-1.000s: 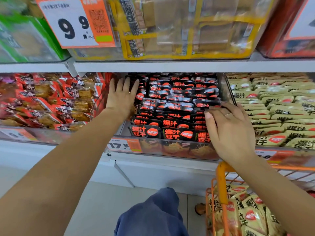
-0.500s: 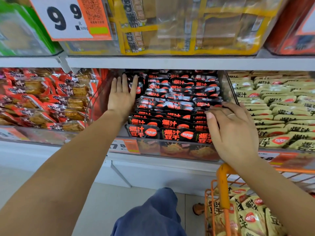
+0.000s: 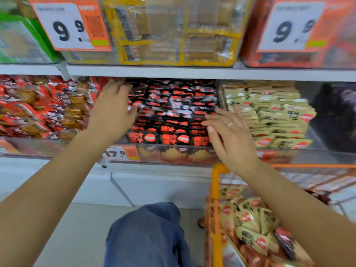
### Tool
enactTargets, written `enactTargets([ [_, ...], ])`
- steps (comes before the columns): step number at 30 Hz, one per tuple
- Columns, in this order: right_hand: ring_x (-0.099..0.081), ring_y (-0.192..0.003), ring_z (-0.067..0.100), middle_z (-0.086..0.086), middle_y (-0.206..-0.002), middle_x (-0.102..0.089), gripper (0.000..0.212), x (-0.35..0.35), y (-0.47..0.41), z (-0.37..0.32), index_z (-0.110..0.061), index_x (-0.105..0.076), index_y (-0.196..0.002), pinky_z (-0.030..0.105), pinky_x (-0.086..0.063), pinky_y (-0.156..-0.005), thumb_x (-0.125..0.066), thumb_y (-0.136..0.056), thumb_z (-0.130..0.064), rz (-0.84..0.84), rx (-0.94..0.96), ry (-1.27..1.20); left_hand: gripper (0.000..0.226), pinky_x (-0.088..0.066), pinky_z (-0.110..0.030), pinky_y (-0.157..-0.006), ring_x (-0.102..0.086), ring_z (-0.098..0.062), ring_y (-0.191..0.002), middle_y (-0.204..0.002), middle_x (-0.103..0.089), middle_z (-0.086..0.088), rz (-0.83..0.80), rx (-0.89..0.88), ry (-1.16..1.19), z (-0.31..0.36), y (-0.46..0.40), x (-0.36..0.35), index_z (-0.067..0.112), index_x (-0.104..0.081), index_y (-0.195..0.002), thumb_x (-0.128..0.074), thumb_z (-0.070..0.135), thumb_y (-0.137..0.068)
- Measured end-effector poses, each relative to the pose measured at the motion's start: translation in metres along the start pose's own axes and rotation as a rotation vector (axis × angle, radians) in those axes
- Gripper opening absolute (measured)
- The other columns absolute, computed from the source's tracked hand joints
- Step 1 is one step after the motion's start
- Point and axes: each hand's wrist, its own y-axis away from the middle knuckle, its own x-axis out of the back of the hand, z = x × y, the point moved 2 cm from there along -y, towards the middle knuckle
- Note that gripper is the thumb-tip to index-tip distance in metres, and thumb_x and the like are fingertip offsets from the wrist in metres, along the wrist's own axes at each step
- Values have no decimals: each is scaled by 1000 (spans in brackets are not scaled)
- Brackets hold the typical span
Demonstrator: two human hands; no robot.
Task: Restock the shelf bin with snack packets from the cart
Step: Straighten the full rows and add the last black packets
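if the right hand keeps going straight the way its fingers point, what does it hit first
Most likely the black-and-red snack packets in the middle shelf bin. The right hand has straight fingers aimed up and left, their tips at or just over the packets' right edge. Blur hides whether they already touch.

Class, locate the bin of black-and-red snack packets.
The bin of black-and-red snack packets sits mid-shelf in the head view, between the left hand and right hand.

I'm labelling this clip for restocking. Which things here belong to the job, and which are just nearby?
Job:
black-and-red packets in the middle bin
left hand
right hand
orange cart
yellow packets in the cart

Nearby:
red packets
yellow packets on the shelf
price tag
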Motion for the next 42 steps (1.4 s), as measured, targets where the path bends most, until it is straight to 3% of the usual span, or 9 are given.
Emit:
enactTargets([
  [9,-59,-56,28,5,-60,-60,47,135,102,44,-15,-67,-86,31,-34,-47,-29,-100,-38,-421,-7,147,36,-47,-36,-85,-58,-25,-102,-101,-65,-1,-309,-467,493,226,111,-7,20,-65,-104,-43,42,-87],
  [15,-59,-109,27,8,-116,-62,38,133,176,81,-15,-55,-122,34,-50,-85,-46,-96,-41,-1476,-475,423,33,-47,-34,-75,-59,-22,-103,-112,-60,0,-518,-441,264,265,134,-43,22,-50,-126,-45,39,-97],
  [17,-55,-115,27,12,-129,-56,52,124,196,85,-8,-47,-133,37,-48,-93,-51,-95,-43,-1595,-663,323,34,-46,-32,-76,-58,-22,-105,-114,-59,-1,-515,-411,234,263,133,-47,21,-50,-125,-44,39,-98],
  [23,-48,-122,26,15,-152,-31,99,108,216,76,-6,6,-152,30,-43,-91,-64,-89,-39,-1584,-944,154,35,-41,-30,-73,-55,-22,-107,-117,-57,-1,-535,-380,244,263,134,-47,18,-46,-127,-44,37,-97],
  [26,-53,-115,27,14,-138,-48,88,112,215,81,-6,-17,-149,31,-45,-85,-71,-84,-31,-1499,-886,214,35,-40,-29,-71,-55,-21,-107,-116,-57,-1,-536,-376,242,263,133,-45,18,-44,-127,-44,37,-98],
  [29,-53,-73,16,4,-82,-56,23,115,204,83,-9,-58,-89,25,-38,-60,-70,-85,-29,-1358,-838,68,34,-39,-28,-68,-55,-20,-106,-115,-58,0,-552,-358,265,262,133,-43,19,-45,-127,-43,36,-98],
  [31,-45,-58,13,2,-65,-48,28,120,186,80,-2,-55,-76,24,-34,-54,-63,-91,-23,-1159,-904,-147,37,-46,-29,-71,-56,-19,-107,-117,-58,1,-549,-342,311,260,131,-42,21,-45,-131,-43,39,-98],
  [36,-69,-78,19,4,-89,-71,8,150,125,63,-15,-65,-96,22,-53,-61,-59,-93,-19,-517,-1192,-775,26,-46,-21,-90,-57,3,-100,-114,-61,14,-545,198,1075,244,120,-39,38,-54,-116,-42,49,-96],
  [42,-71,-76,21,5,-90,-74,14,149,90,33,-17,-69,-99,25,-55,-59,-56,-93,-19,-430,-1116,-954,35,-54,-20,-79,-69,-13,-94,-104,-70,-3,-435,585,1628,232,114,-24,16,-60,-115,-40,38,-97],
])
